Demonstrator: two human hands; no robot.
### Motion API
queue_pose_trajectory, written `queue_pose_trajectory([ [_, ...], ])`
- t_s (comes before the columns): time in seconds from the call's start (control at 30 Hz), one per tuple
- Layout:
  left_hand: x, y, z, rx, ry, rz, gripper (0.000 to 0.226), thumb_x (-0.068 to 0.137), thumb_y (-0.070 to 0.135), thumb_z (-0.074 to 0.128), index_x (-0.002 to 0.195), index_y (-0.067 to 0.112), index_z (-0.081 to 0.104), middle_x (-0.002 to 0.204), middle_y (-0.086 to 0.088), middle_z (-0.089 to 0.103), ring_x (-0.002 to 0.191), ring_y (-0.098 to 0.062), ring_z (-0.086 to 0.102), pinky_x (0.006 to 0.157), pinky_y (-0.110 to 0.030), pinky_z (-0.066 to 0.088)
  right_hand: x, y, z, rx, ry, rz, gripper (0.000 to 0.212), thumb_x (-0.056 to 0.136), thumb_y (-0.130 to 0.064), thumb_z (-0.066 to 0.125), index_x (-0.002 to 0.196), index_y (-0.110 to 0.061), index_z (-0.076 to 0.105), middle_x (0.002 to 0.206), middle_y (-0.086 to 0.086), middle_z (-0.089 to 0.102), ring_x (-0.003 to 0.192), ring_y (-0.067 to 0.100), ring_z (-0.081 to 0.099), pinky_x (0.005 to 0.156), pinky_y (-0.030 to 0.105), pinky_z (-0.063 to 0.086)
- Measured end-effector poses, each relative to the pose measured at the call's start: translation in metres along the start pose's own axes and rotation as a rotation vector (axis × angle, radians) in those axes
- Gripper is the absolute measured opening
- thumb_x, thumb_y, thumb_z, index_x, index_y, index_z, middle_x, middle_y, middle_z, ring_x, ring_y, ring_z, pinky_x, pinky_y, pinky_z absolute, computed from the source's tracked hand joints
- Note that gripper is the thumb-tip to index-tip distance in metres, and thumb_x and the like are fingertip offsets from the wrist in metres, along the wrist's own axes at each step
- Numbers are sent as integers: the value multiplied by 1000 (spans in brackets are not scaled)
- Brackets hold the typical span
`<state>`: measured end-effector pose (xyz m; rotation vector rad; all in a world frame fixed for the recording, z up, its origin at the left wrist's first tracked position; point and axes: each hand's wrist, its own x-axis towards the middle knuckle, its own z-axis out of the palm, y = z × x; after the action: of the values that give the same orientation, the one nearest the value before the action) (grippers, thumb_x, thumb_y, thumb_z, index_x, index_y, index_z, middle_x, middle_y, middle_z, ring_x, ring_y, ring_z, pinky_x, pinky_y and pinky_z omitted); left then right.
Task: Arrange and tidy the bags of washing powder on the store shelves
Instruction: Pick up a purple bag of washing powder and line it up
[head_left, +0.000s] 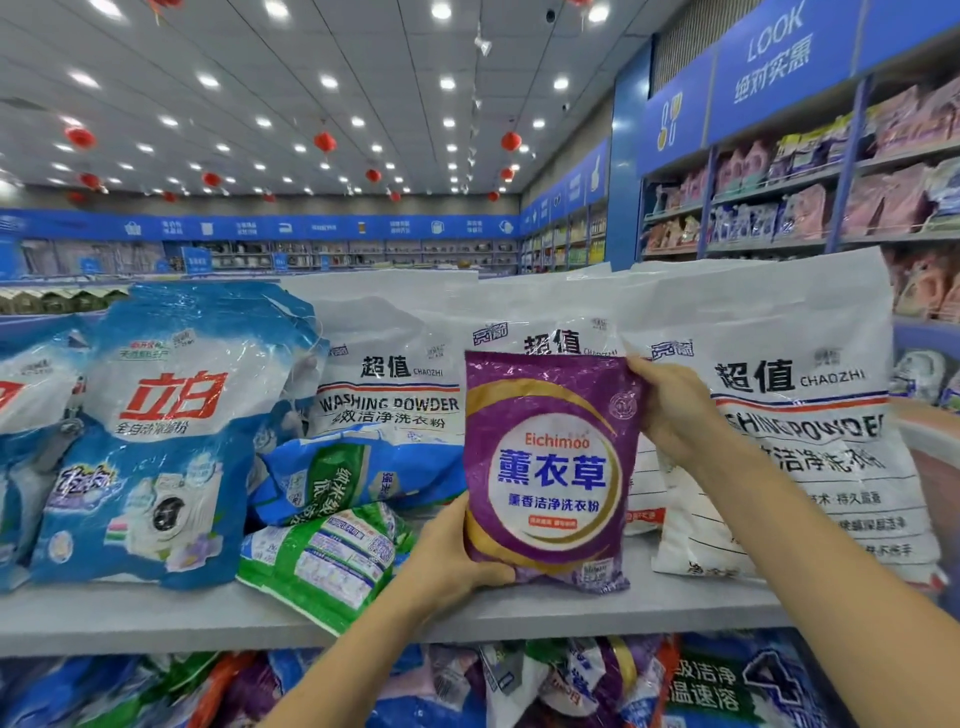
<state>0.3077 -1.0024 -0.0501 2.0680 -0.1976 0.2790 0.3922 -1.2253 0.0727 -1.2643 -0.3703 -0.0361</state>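
room: a big store with white ceiling lights, round red paper lanterns (324, 141) and a blue sign band (260, 227) over the far wall shelves.
shelf: a grey flat shelf board (156, 618) runs across the front.
purple bag: a small purple plastic bag with a white circle and blue letters (550, 467) is upright at the middle front of the board; i cannot tell if its bottom rests there.
left hand: the left hand (457, 556) grips the lower left corner, thumb on the front, fingers behind.
right hand: the right hand (675, 410) pinches the upper right corner, fingers curled round the edge.
white bags: large white plastic bags with black letters (779, 332) stand just behind the purple bag.
blue bag: a large blue and white bag with red letters (171, 441) stands at the left.
green bag: a green and white printed bag (322, 566) lies tilted beside the left hand, one corner over the shelf edge.
below: mixed colourful bags (571, 680) lie on the lower level.
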Motion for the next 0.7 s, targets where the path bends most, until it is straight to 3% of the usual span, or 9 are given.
queue_pose_trajectory([
  [0.1, -4, 11, -7, -139, -46, -51, 54, 62, -1, 84, 111, 6, 62, 108, -9, 71, 102, -21, 67, 94, -40, 51, 1, -4, -6, 71, -58, 43, 29, 101, -16, 36, 93, -6, 62, 65, 1, 70, 60, 11, 66, 57, 24, 53],
  [0.17, -12, 20, -13, -220, -128, -129, 48, 66, -9, 78, 111, -1, 62, 110, -19, 69, 105, -32, 65, 97, -47, 49, 0, -9, -1, -6, -87, 18, 30, 101, -18, 37, 91, -6, 62, 66, 0, 71, 60, 11, 65, 57, 25, 54],
  [0.27, -26, 27, -22, -317, -206, -171, 46, 66, -8, 74, 109, 4, 63, 116, -24, 65, 107, -34, 63, 95, -38, 51, 1, -24, 20, -60, -172, -46, 30, 100, -20, 40, 87, -5, 62, 66, 0, 71, 59, 11, 66, 58, 26, 56],
  [0.33, -41, 30, -28, -409, -182, -184, 42, 63, -3, 71, 102, 12, 64, 103, -10, 73, 95, -17, 68, 79, -22, 54, 1, -33, 37, -42, -195, -74, 30, 100, -21, 41, 84, -4, 61, 62, 0, 70, 56, 10, 67, 53, 23, 56],
  [0.4, -56, 29, -36, -493, -154, -207, 45, 63, -4, 69, 103, 14, 63, 96, -1, 75, 90, -11, 70, 73, -16, 52, -1, -35, 58, -36, -216, -87, 30, 100, -21, 42, 83, -5, 60, 62, 0, 70, 56, 10, 67, 54, 24, 57],
  [0.47, -72, 27, -48, -566, -107, -229, 48, 62, -6, 69, 106, 13, 63, 98, -4, 75, 92, -16, 70, 75, -21, 54, -3, -31, 82, -63, -241, -99, 30, 100, -23, 42, 83, -6, 61, 64, 1, 70, 59, 11, 67, 61, 27, 58],
  [0.57, -99, 21, -71, -713, -4, -228, 40, 60, -10, 68, 93, 11, 74, 98, -14, 73, 92, -25, 69, 79, -32, 57, -11, -23, 124, -63, -327, -91, 31, 99, -30, 42, 87, -9, 62, 74, 3, 69, 65, 13, 66, 74, 34, 55],
  [0.7, -153, 9, -111, -825, 179, -175, 44, 46, -1, 80, 89, 7, 76, 96, -17, 71, 90, -33, 64, 77, -36, 52, -41, 6, 177, -156, -626, -72, 46, 83, -56, 44, 107, -20, 60, 97, -2, 71, 87, 14, 66, 78, 31, 54],
])
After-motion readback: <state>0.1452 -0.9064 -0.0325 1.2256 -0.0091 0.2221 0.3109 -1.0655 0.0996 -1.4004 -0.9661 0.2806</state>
